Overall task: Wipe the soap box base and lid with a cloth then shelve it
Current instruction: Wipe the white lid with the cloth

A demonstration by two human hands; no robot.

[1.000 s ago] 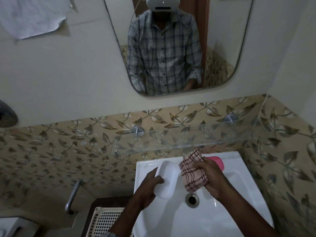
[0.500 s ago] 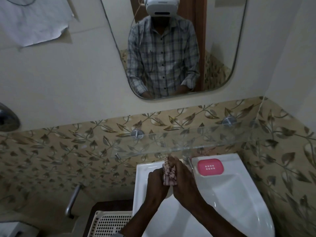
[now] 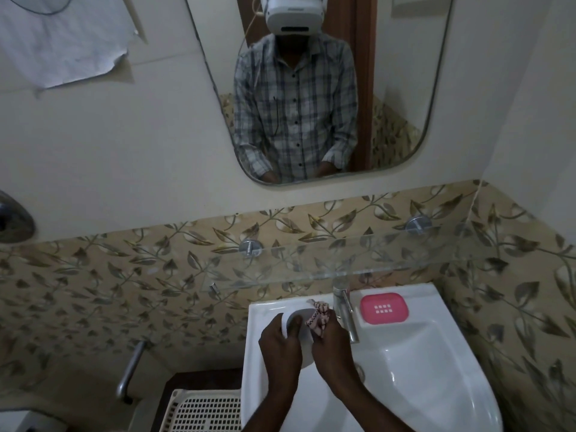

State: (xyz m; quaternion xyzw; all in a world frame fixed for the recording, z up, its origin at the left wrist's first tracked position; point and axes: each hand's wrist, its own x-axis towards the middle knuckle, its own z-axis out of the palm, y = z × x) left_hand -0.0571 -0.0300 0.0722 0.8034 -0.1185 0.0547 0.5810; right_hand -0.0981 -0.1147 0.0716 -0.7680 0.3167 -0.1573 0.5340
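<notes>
Over the left side of the white sink [image 3: 436, 385], my left hand [image 3: 279, 344] grips the white soap box lid [image 3: 304, 314], thumb inside its hollow. My right hand [image 3: 332, 346] holds a bunched red-and-white checked cloth [image 3: 318, 318] against the lid's inside. The pink soap box base [image 3: 384, 308], with small drain holes, lies on the sink's back ledge to the right of the tap. A glass shelf [image 3: 343, 260] runs along the wall above the sink.
A chrome tap [image 3: 344, 310] stands between my hands and the pink base. A white plastic basket [image 3: 202, 411] sits lower left beside the sink. A metal handle [image 3: 129, 372] sticks out of the tiled wall at left. A mirror [image 3: 311, 88] hangs above.
My hands came together and rose toward the sink's back edge. The cloth, first held apart from the lid, is now pushed into it. The pink base is uncovered.
</notes>
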